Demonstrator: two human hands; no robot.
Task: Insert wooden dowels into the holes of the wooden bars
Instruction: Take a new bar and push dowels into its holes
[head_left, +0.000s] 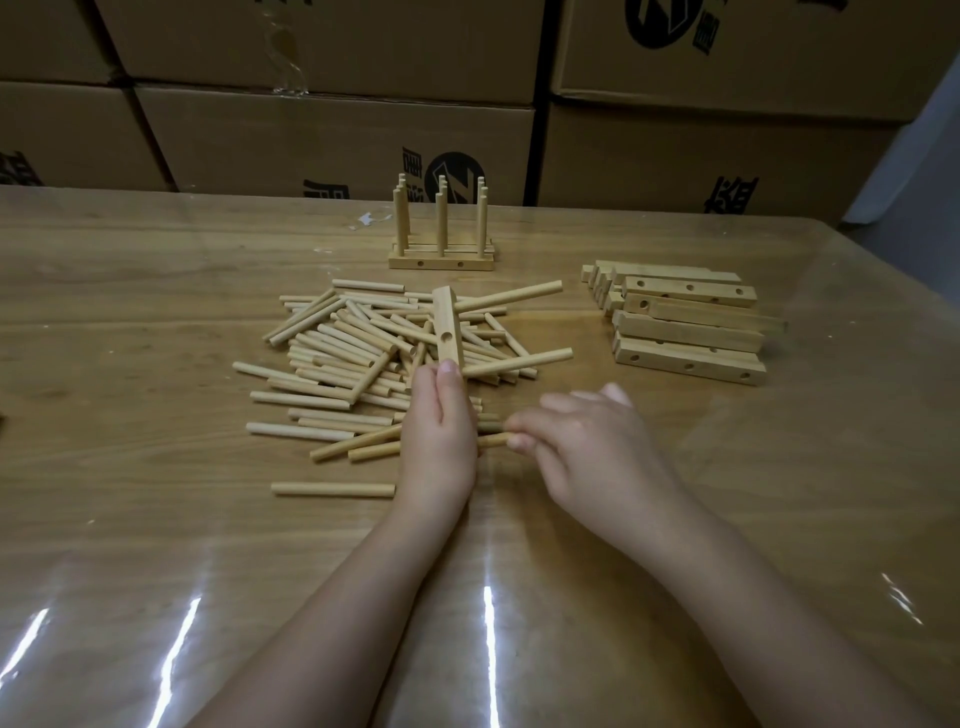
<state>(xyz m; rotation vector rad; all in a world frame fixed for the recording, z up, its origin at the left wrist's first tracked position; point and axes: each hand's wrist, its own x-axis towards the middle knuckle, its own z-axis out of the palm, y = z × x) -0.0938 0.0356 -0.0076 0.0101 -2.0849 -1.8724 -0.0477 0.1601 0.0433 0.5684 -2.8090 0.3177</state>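
My left hand (441, 436) grips the near end of a wooden bar (449, 327) that points away from me above the pile of loose dowels (353, 364). Two dowels (519, 361) stick out of the bar to the right, one near its far end and one near its middle. An empty hole shows on the bar's top face. My right hand (587, 441) pinches the end of a dowel (493, 440) lying at the near edge of the pile, just right of my left hand.
Finished bars with upright dowels (441, 244) stand at the back centre. A stack of blank drilled bars (685, 322) lies at the right. Cardboard boxes (337, 130) line the far table edge. The glossy table (156, 545) stretches toward me.
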